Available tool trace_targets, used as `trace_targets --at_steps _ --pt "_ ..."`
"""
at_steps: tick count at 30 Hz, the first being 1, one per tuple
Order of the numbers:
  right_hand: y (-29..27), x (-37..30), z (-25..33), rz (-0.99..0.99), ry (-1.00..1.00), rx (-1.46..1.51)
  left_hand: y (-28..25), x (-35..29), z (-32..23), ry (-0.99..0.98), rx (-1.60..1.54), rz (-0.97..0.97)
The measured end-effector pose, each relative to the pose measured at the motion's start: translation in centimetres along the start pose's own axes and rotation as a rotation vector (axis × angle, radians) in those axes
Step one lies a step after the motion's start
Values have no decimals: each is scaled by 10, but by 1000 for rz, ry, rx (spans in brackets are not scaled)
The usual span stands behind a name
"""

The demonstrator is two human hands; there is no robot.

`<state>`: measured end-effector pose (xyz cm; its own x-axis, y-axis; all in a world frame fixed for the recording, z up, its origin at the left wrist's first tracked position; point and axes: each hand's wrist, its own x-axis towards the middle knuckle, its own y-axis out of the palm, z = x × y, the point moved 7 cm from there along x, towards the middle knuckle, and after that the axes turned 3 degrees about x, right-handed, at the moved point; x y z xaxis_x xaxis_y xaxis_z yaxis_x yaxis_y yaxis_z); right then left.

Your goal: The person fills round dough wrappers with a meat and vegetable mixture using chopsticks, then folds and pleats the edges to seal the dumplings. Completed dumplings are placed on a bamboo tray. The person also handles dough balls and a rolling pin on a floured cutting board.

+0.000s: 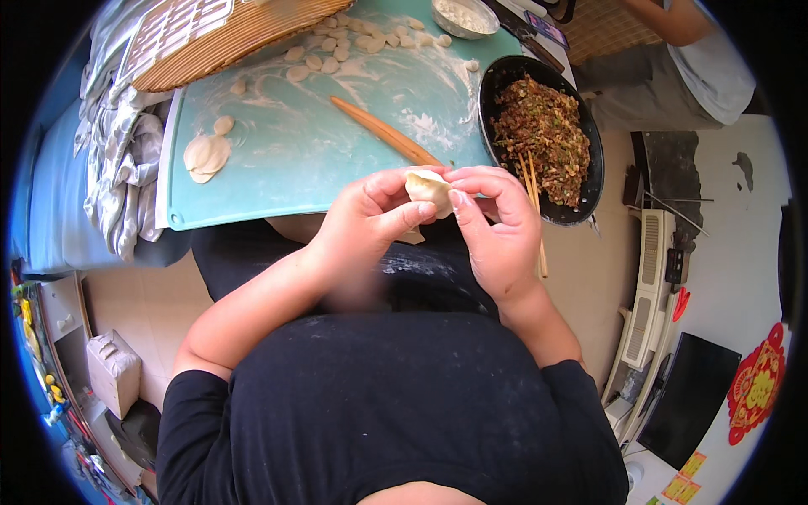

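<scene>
Between my two hands, above the near edge of the teal mat (278, 135), is a folded dumpling (429, 192). My left hand (376, 206) pinches its left side between thumb and fingers. On the right side, my right hand (497, 206) presses the edge of the dough with thumb and forefinger. A wooden rolling pin (383, 129) lies slantwise just beyond my fingers. To the right stands a black pan (595, 160) of chopped filling (543, 126), with wooden chopsticks (534, 194) resting in it. Flat round wrappers (206, 157) are stacked at the mat's left.
Several small dough pieces (337, 46) lie scattered on the flour-dusted mat's far side. A metal bowl of flour (465, 17) stands beyond, near a knife (534, 42) and a phone (546, 29). A slatted wooden tray (227, 46) sits far left. Another person (699, 67) is at the far right.
</scene>
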<state>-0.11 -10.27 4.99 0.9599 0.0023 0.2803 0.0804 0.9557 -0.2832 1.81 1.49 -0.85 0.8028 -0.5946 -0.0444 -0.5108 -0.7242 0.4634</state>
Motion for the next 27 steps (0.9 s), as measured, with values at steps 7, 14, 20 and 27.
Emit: trace_targets --at_steps 7,14,20,27 --pt "6 19 22 350 -151 -510 -2 -6 -8 -12 39 86" --pt "20 17 25 481 -179 -492 -1 -13 -13 17 62 136" --pt "24 18 18 557 42 -191 -8 -21 -12 -32 33 130" --pt "31 13 18 510 55 -205 -9 -26 -15 -29 41 124"
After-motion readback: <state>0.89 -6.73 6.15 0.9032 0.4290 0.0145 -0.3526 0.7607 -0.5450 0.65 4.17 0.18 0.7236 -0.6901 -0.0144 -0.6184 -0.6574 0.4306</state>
